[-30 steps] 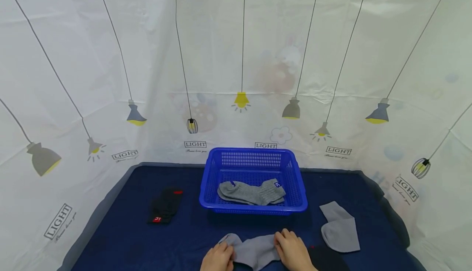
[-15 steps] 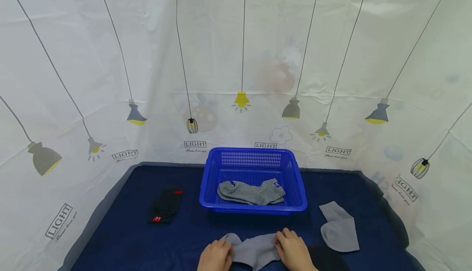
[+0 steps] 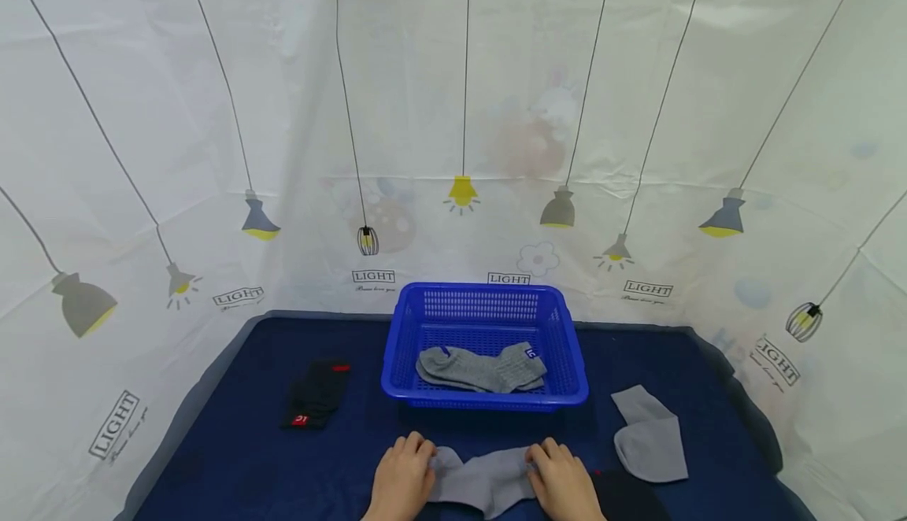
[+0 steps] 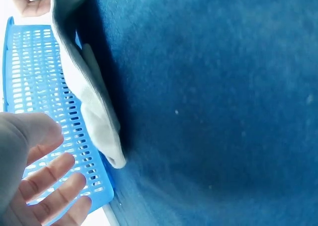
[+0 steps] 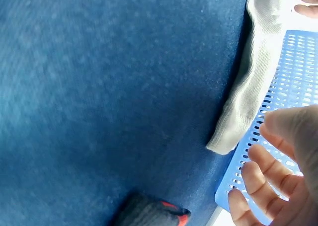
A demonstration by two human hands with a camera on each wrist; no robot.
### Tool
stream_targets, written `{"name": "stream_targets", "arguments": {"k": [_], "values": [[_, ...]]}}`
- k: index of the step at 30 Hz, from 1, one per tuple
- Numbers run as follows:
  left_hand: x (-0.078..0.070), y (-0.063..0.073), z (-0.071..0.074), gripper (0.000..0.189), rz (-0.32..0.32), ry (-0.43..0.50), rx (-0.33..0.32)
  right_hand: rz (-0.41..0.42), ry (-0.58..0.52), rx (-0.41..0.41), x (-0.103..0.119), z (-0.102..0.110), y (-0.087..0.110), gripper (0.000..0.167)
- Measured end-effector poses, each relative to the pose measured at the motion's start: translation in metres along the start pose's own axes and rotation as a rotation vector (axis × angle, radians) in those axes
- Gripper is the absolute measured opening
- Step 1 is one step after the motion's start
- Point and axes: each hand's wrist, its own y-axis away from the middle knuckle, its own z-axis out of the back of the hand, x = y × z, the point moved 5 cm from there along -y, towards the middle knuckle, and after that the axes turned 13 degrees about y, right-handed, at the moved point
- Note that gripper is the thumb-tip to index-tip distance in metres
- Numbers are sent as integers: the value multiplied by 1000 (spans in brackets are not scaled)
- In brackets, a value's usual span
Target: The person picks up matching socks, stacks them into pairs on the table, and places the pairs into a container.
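Note:
A light grey sock lies flat on the dark blue cloth between the two hands. My left hand is at its left end, and my right hand is at its right end. In the left wrist view, the left thumb and fingers are spread apart, with a gap between them and the sock. The right wrist view shows the right fingers loosely bent and holding nothing, close to the sock end.
Behind the hands stands a blue plastic basket with folded darker grey socks inside. Another light grey sock lies bent at the right. Black socks with red marks lie at the left, and a black sock sits beside the right hand.
My left hand has shifted left and slightly forward, and more of the sock's left end shows. The right hand stays nearly in place.

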Motion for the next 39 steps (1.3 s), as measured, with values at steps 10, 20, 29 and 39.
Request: {"name": "stream_targets", "arguments": {"k": [10, 20, 29, 39], "values": [[7, 0, -13, 30, 64, 19, 118, -35, 4, 23, 4, -5, 5, 26], [12, 1, -24, 45, 100, 45, 207, -23, -19, 122, 6, -13, 6, 35], [11, 0, -27, 41, 69, 31, 196, 7, 6, 98, 8, -16, 6, 35], [9, -2, -30, 29, 68, 29, 181, 3, -24, 126, 9, -19, 2, 26]]}}
